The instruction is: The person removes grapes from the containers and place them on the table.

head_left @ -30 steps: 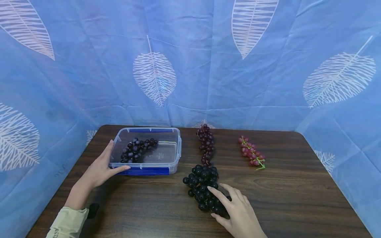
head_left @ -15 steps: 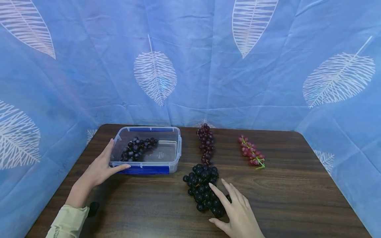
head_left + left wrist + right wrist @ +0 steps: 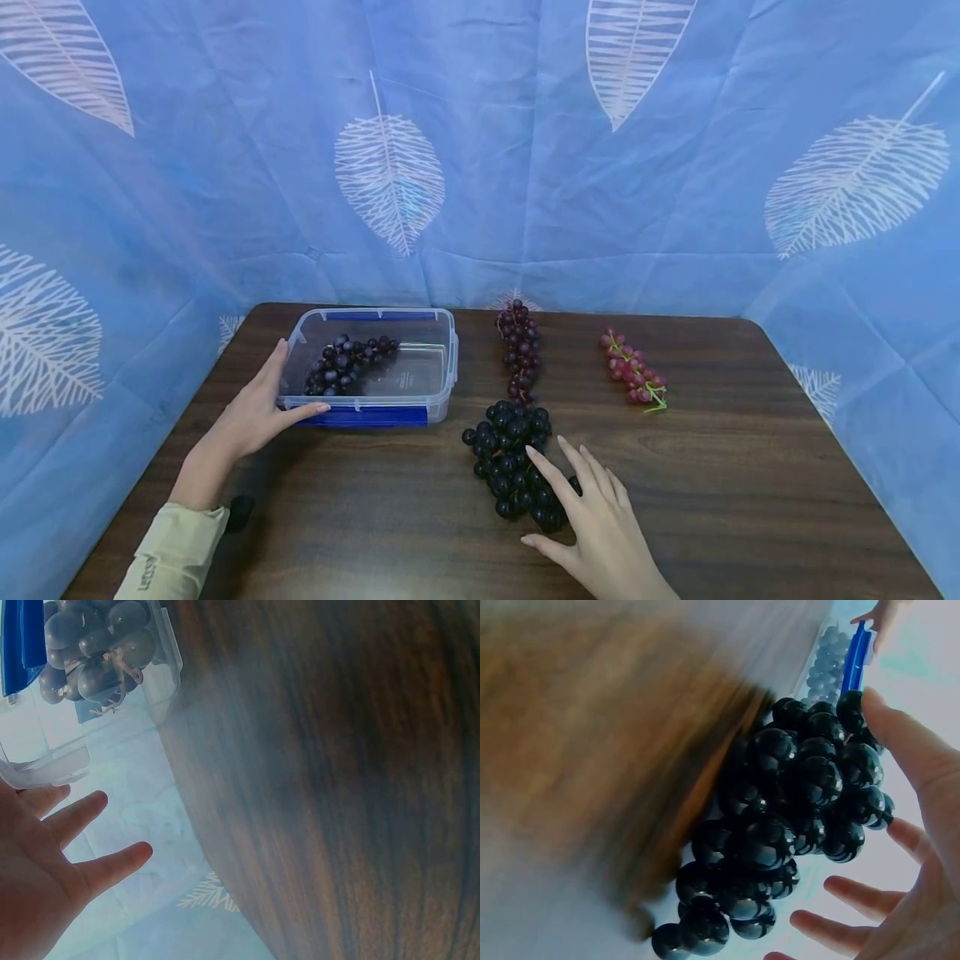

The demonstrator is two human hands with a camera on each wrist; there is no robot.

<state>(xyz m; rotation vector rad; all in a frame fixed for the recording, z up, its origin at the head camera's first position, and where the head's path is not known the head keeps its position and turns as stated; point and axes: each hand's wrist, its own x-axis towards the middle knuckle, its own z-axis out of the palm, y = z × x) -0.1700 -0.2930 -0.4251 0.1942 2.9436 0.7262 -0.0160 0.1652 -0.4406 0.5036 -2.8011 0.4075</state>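
Observation:
A clear plastic container [image 3: 411, 402] with blue side clips stands at the left of the table, lidless, holding a bunch of dark purple grapes [image 3: 341, 364]. My left hand [image 3: 247, 421] rests against its left front corner, thumb along the front rim, fingers straight and spread. A large bunch of black grapes [image 3: 513, 454] lies on the table in the middle. My right hand [image 3: 603, 521] is at its right end, fingers spread and thumb apart. In the right wrist view the black grapes [image 3: 802, 802] lie between thumb and fingers, with no firm grip visible.
Behind the black grapes lies a narrow bunch of dark red grapes [image 3: 519, 350]. Further right is a small bunch of pinkish-red grapes [image 3: 632, 367] with green stems. A blue leaf-patterned cloth [image 3: 487, 167] hangs behind and beside the brown wooden table [image 3: 750, 467].
My right hand's fingers and thumb have spread wider and drawn off the black grapes, which stay put. My left hand keeps its place at the container. The head view has tilted slightly.

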